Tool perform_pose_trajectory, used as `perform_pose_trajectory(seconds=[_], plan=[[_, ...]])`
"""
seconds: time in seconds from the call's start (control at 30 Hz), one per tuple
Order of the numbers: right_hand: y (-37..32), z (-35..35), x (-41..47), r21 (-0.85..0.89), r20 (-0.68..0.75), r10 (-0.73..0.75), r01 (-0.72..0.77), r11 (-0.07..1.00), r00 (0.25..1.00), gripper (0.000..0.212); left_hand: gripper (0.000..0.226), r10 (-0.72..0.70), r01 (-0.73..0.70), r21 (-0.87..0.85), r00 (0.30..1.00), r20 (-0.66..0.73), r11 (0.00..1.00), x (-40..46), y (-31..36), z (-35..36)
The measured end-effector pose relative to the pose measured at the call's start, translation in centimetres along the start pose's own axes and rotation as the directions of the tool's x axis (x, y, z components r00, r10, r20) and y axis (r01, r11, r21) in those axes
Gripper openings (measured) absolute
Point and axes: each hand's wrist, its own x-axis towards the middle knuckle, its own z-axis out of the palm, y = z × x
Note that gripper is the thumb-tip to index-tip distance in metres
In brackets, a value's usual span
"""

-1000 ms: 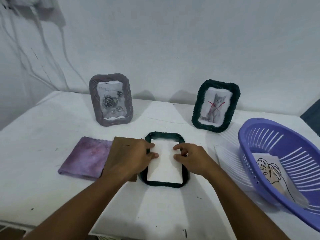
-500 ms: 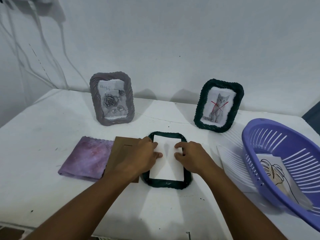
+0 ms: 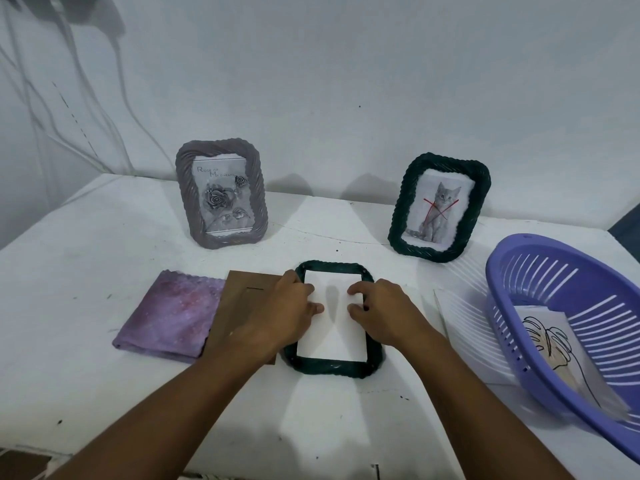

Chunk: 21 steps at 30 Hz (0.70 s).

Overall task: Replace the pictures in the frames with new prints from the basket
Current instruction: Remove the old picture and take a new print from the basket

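Observation:
A dark green frame (image 3: 333, 368) lies face down at the table's middle with a white print (image 3: 331, 341) in its opening, blank side up. My left hand (image 3: 277, 315) rests over the frame's left edge, thumb and fingertips pressing the print. My right hand (image 3: 386, 310) presses the print's right side with bent fingertips. A brown backing board (image 3: 239, 306) lies partly under my left hand. Upright at the back stand a grey frame with a rose picture (image 3: 221, 194) and a green frame with a cat picture (image 3: 440, 207). The purple basket (image 3: 540, 271) holds a leaf-drawing print (image 3: 550, 341).
A folded purple cloth (image 3: 169, 320) lies left of the backing board. A clear ribbed sheet (image 3: 467, 323) lies beside the basket on the white table (image 3: 86, 254). Cables (image 3: 45, 109) hang down the wall at the left. The table's near edge runs just below my forearms.
Both hands stay on the white print, and it now sits squarer in the frame's opening. The view has shifted slightly.

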Motion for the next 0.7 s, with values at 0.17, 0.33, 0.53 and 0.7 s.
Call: perform_pose_trajectory(seconds=[0.17, 0.33, 0.53, 0.7], plan=[[0.4, -0.1, -0.1, 0.016, -0.019, -0.013, 0.013, 1.000, 1.000, 0.035, 0.041, 0.023, -0.025, -0.035, 0.999, -0.044, 0.999, -0.3, -0.2, 0.1], [1.8, 0.1, -0.3, 0.088, -0.236, -0.051, 0.073, 0.993, 0.970, 0.031, 0.041, 0.068, -0.050, 0.071, 0.961, -0.268, 0.996, -1.7, -2.0, 0.2], [4.4, 2.3, -1.2, 0.172, -0.442, -0.114, 0.208, 0.963, 0.890, 0.033, 0.061, -0.166, 0.198, 0.040, 0.903, -0.395, 0.979, -4.7, -5.6, 1.6], [4.7, 2.9, -0.8, 0.153, -0.457, -0.135, 0.227, 0.962, 0.879, 0.032, 0.064, -0.298, 0.290, -0.087, 0.853, -0.429, 0.953, -6.4, -6.2, 2.8]])
